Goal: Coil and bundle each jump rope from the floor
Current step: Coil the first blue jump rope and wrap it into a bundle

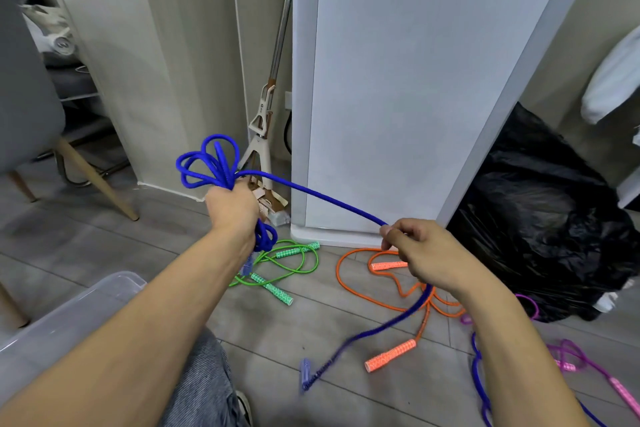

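My left hand [231,208] grips a bunch of coiled loops of the blue jump rope [211,163], which stick out above and below the fist. A taut strand runs from there to my right hand [420,255], which pinches it. Below my right hand the blue strand hangs down, blurred, to its blue handle [305,371] near the floor. On the floor lie a green rope [294,262], an orange rope [388,302] and a pink rope [588,367], all loose.
A white appliance [415,97] stands ahead, with a mop [266,114] beside it. A black plastic bag [540,218] sits at the right. A clear plastic bin [69,315] is at the lower left, next to a chair [31,107].
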